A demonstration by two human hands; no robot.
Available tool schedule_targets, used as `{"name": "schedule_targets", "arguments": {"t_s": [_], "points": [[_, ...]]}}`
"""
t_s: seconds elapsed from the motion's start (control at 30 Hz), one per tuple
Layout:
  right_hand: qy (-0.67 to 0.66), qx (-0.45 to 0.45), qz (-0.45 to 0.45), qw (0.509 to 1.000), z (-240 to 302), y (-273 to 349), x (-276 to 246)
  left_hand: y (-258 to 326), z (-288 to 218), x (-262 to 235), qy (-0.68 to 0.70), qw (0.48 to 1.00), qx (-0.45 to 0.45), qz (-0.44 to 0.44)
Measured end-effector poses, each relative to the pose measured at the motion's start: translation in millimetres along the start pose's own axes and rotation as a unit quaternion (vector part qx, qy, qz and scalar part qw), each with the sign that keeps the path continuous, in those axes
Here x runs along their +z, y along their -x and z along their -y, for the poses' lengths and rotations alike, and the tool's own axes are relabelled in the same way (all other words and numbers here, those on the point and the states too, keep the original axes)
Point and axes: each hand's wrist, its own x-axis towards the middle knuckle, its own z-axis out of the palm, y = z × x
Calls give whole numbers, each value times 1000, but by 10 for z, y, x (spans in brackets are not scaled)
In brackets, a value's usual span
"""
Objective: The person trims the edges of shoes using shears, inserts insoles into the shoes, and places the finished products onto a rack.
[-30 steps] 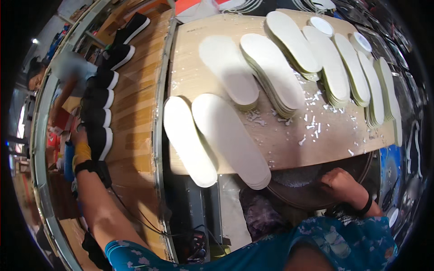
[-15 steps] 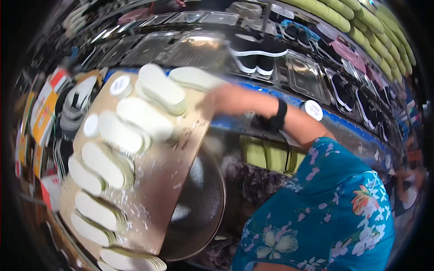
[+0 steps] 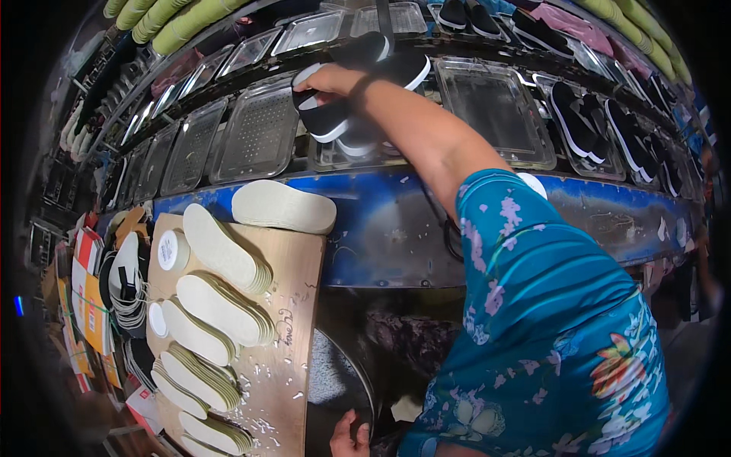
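Right hand has moved from board to shoe, gripping it; left hand half-curled, bare; basin holds pale specks.

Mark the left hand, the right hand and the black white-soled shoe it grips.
Left hand point(image 3: 348, 441): head view, hand's middle.
Right hand point(image 3: 329, 80): head view, hand's back.
Black white-soled shoe point(image 3: 322, 119): head view, dark upper.

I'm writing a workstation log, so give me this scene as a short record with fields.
Right hand: touching a black shoe with a white sole, grip unclear
Left hand: at the picture's lower edge, nothing visibly held
Board: bears stacks of cream insoles
Beyond: metal trays, more black shoes
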Motion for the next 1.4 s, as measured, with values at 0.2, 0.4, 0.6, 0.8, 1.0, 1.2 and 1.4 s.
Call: {"name": "schedule_targets", "arguments": {"t_s": [0.2,0.4,0.6,0.8,1.0,1.2,1.4], "points": [[164,-406,-104,893,603,1316,35,201,-216,18,119,976,-117,-143],[265,-695,135,655,544,3915,857,262,-178,59,397,842,-21,-364],[69,-648,448,612,-167,5104,2206,778,235,407,435,749,-226,-446],[-70,-534,311,783,-262,4968,1621,1119,774,241,18,883,-234,-407],[466,-62,-79,879,-1276,3818,208,680,171,184,36,916,-263,-301],[476,31,-67,877,-1884,3385,-15,198,804,329,-205,897,-233,-315],[225,-20,-89,970,-2118,3093,-373,1031,1009,332,76,907,-47,-411]]}}
